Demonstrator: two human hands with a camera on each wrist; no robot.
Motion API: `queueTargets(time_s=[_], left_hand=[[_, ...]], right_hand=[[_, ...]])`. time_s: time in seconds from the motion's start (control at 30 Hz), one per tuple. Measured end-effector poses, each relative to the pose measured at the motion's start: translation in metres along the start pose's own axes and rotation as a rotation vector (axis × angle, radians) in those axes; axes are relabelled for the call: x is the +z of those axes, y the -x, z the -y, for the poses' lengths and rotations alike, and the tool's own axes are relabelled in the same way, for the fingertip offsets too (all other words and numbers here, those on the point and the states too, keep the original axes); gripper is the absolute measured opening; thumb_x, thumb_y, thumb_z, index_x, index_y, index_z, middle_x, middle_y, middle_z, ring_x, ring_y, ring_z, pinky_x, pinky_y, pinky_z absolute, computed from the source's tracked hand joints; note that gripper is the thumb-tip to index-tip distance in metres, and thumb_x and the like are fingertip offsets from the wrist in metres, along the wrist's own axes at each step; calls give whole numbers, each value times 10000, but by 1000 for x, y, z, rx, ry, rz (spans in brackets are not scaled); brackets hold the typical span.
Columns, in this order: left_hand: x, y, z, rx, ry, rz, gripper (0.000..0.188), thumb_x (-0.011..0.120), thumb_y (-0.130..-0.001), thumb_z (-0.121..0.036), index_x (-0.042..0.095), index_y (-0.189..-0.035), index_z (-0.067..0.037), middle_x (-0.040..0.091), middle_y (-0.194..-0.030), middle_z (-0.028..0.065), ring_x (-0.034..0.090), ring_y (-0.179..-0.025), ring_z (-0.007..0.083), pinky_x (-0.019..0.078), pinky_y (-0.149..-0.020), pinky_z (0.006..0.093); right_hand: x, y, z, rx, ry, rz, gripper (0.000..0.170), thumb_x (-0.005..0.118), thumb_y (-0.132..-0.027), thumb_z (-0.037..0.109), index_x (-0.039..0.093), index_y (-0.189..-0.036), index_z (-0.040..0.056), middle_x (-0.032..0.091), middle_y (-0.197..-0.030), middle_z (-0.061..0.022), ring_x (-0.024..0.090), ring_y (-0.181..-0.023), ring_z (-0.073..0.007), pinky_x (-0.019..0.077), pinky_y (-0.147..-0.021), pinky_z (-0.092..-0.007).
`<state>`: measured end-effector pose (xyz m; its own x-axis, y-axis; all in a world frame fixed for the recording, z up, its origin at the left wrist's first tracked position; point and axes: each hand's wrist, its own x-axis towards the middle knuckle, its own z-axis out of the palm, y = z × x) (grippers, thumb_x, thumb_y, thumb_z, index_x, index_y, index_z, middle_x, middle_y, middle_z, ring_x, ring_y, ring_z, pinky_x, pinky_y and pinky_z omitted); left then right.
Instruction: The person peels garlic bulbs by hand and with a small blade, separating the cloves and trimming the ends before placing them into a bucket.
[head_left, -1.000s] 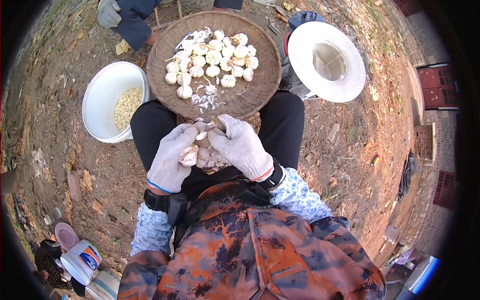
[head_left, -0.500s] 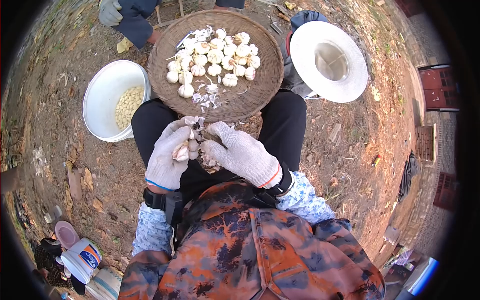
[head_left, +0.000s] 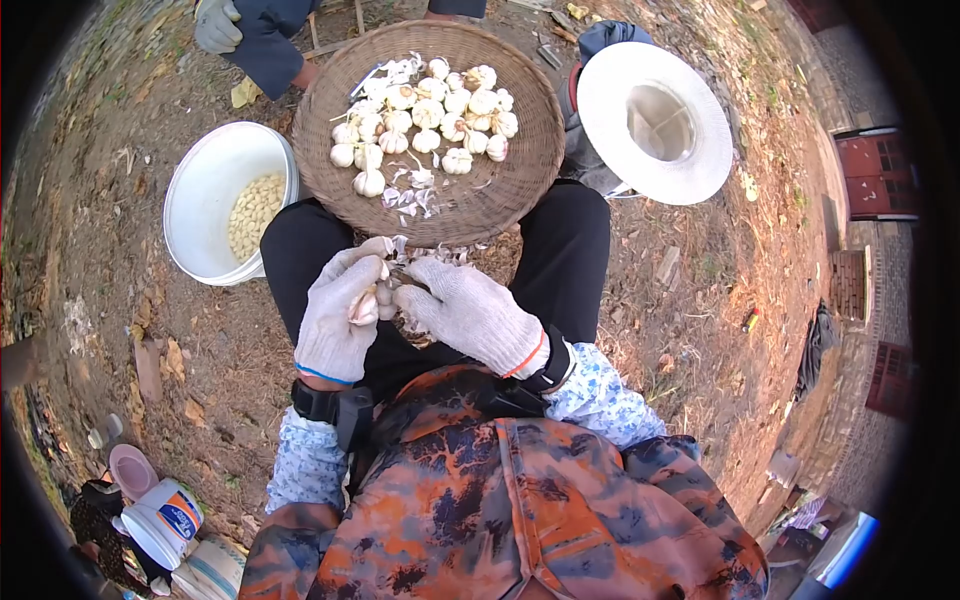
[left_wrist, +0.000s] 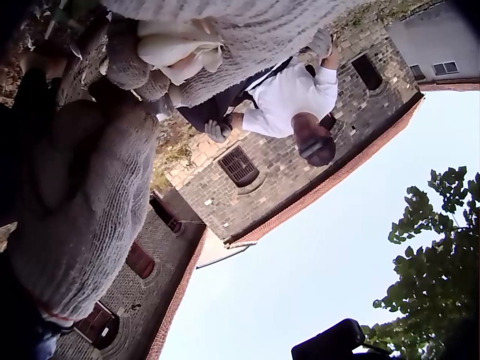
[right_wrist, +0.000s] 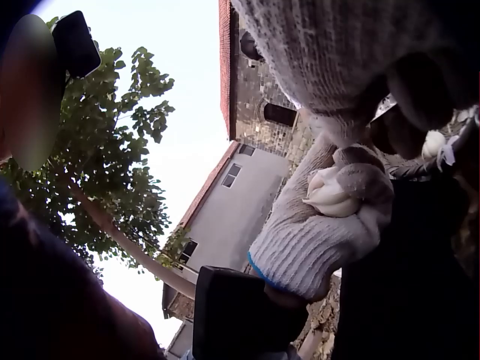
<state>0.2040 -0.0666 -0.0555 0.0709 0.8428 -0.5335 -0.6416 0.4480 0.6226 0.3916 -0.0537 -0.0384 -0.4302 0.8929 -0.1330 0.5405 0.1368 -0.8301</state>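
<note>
My gloved left hand (head_left: 338,318) curls its fingers round garlic cloves (head_left: 364,306), which lie against the palm; the right wrist view shows the same pale cloves (right_wrist: 331,193) under the curled fingers. My gloved right hand (head_left: 478,312) meets the left fingertips, its thumb and fingers pinching at a small piece that the fingers mostly hide. Papery skin (head_left: 400,245) sticks up by the left fingertips. Just beyond both hands, a round wicker basket (head_left: 470,212) holds many whole garlic bulbs (head_left: 427,115) and loose skins (head_left: 408,195).
Left of the basket stands a white bucket (head_left: 190,205) with peeled cloves (head_left: 256,215) inside. A white brimmed hat (head_left: 700,150) is to the right. Across the basket another person's gloved hand (head_left: 217,27) shows. A labelled tub (head_left: 165,525) lies at lower left.
My right hand first moved back from the left fingertips, its thumb lower, then came slightly left against them. The left hand still grips the cloves. Papery skin now shows at the left fingertips.
</note>
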Motion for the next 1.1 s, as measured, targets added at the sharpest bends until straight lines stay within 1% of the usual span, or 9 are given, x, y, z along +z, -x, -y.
queueTargets(time_s=[0.13, 0.27, 0.43, 0.57, 0.67, 0.73, 0.77, 0.87, 1.1], left_hand=[[-2, 2, -1, -49, -11, 29, 255, 634, -1023, -135, 667, -1216, 28, 639, -913, 37, 639, -703, 123, 519, -599, 265], [4, 7, -4, -45, -19, 31, 278, 632, -1030, -157, 668, -1226, 37, 650, -879, 41, 641, -694, 121, 512, -599, 254], [6, 11, -4, -27, -380, 78, 317, 579, -1059, -225, 659, -1217, 38, 675, -962, 67, 592, -690, 85, 457, -579, 237], [-5, 7, -7, -31, -198, 66, 348, 574, -1065, -260, 663, -1222, 38, 671, -927, 51, 590, -694, 88, 450, -575, 240], [-10, 6, -11, 2, -83, 100, 341, 576, -1063, -256, 666, -1214, 37, 671, -928, 50, 591, -691, 94, 450, -576, 240], [-1, 10, -11, 60, -138, 7, 327, 588, -1058, -252, 671, -1192, 34, 677, -904, 54, 603, -686, 104, 458, -570, 241], [2, 10, -8, 57, -140, 9, 327, 588, -1058, -252, 671, -1192, 34, 677, -904, 54, 603, -686, 104, 458, -570, 241], [10, 8, 3, 63, -124, -13, 280, 649, -1024, -168, 701, -1208, 37, 697, -880, 57, 631, -658, 101, 491, -574, 235], [21, 9, 7, 162, -218, -83, 280, 677, -1000, -113, 688, -1223, 58, 713, -877, 65, 647, -635, 102, 490, -546, 229]], right_hand=[[1, -2, -7, -92, 147, -24, 215, 656, -993, 264, 694, -1049, 60, 703, -901, -200, 697, -857, -418, 558, -720, -472], [0, -4, -11, -111, 35, -52, 243, 650, -985, 317, 692, -964, 79, 694, -809, -195, 693, -793, -419, 543, -672, -502], [-2, -5, -10, -137, -118, -88, 238, 666, -981, 282, 727, -1092, 80, 714, -869, -210, 705, -829, -415, 556, -696, -486], [0, -5, -21, -163, -139, -61, 245, 677, -982, 287, 711, -1079, 65, 687, -813, -197, 686, -740, -397, 553, -670, -449], [-13, -6, -20, -72, -270, 121, 236, 673, -998, 279, 704, -1033, 48, 662, -719, -126, 643, -608, -292, 537, -622, -385], [-26, -7, 0, 325, -535, 154, 238, 678, -1005, 267, 694, -971, 32, 609, -677, -19, 563, -559, -154, 492, -557, -320], [-26, -9, 8, 357, -570, 131, 238, 689, -995, 254, 693, -949, 21, 624, -723, 18, 553, -584, -84, 460, -515, -293], [-11, -17, 9, 181, -736, 75, 224, 698, -971, 224, 686, -945, 2, 640, -740, 4, 547, -605, -64, 452, -521, -270], [-11, -15, 11, 214, -699, 31, 174, 642, -943, 125, 702, -1017, -21, 682, -779, -26, 579, -695, -63, 482, -609, -265]])
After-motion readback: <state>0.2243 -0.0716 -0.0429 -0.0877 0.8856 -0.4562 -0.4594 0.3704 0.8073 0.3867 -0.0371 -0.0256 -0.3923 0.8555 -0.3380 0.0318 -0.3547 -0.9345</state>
